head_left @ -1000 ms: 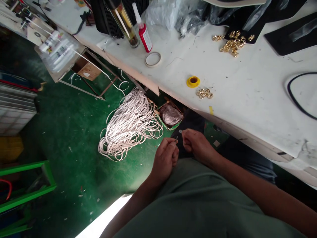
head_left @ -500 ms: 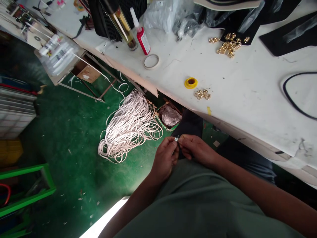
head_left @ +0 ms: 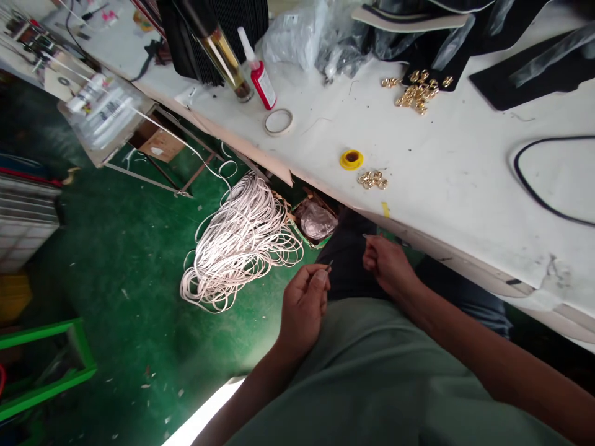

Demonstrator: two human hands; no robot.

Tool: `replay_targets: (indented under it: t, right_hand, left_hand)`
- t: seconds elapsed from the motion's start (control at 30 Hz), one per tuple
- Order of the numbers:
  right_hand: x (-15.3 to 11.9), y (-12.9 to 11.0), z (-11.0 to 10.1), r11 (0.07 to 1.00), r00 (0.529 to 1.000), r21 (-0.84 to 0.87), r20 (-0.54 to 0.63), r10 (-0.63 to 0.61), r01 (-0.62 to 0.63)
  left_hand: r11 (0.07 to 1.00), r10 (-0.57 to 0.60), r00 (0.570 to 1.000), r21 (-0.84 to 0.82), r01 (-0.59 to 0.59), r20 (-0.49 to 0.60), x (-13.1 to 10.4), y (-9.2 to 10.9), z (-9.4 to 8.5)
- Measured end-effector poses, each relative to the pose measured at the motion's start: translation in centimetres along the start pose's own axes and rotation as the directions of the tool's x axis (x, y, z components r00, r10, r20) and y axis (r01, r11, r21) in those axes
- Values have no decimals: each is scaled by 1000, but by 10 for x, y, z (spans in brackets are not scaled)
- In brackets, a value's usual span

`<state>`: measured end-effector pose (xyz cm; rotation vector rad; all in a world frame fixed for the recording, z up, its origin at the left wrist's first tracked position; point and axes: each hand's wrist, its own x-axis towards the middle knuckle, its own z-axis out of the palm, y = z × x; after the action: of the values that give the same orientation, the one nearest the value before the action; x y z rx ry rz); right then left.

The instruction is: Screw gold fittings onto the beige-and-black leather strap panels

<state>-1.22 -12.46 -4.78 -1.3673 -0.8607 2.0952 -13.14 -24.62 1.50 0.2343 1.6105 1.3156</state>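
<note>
My left hand (head_left: 304, 300) is closed in a pinch on a small thin piece at its fingertips, too small to name. To its right, my right hand (head_left: 388, 263) pinches a tiny light piece that pokes out beyond the fingers, near the table edge. The hands are apart, over my lap. On the white table (head_left: 446, 167) above them lie a small group of gold metal pieces (head_left: 372, 179), a yellow spool (head_left: 351, 159) and a larger gold pile (head_left: 418, 93).
A red bottle (head_left: 263, 85) stands near a white tape ring (head_left: 278, 122). Plastic bags (head_left: 297, 37) and black sheets (head_left: 534, 68) lie farther back. A heap of white cord (head_left: 246, 241) covers the green floor beside a box with a plastic bag (head_left: 318, 221).
My hands have separated. The right hand has moved right and slightly up, toward the table edge, while the left stays low. The camera view has shifted slightly.
</note>
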Motion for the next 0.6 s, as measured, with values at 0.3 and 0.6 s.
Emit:
replay_targets:
  t: [0.3,0.6]
  right_hand:
    - [-31,-17,17,969,859,-243,504,83,49]
    - [-9,-8,-2,1000,992,15,127,24,-26]
  left_hand:
    - [996,2,1000,94,-3,5,7,-5,4]
    - [999,39,999,-11,-39,-32,1,-5,5]
